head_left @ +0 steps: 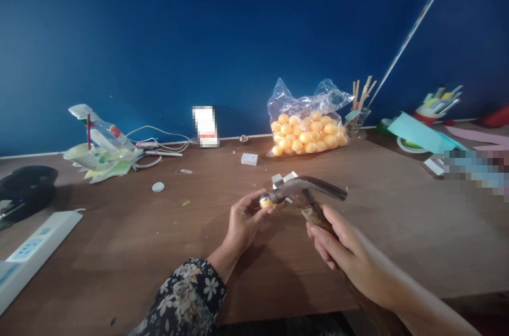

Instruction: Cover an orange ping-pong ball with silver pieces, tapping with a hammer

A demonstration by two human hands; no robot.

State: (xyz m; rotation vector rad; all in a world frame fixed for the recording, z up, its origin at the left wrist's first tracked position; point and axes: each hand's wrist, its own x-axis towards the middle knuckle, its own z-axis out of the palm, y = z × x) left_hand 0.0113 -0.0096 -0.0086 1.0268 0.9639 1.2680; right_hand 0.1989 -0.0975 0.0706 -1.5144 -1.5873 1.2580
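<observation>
Your left hand (pixel 243 222) is narrowed round a small silver-and-yellow ball (pixel 267 202), with thumb and fingertips on its near and far sides. That grip probably steadies it and leaves its right side bare. Your right hand (pixel 338 245) is closed round the wooden handle of a claw hammer (pixel 302 186), gripping it close under the head, likely for control over reach. The ball is at the left end of the hammer's head, by the striking face; whether the two touch, you cannot tell from this angle. The claw points away to the right, clear of your left fingers.

Just behind the hammer, small grey-white blocks (pixel 277 181) sit on the surface (pixel 159 251), partly hidden by its head. Farther behind it and to its left lies a little white box (pixel 249 159). Beyond the hammer, a clear bag (pixel 308 129) slumps near the wall, perhaps so its yellow balls (pixel 305 138) cannot roll about.
</observation>
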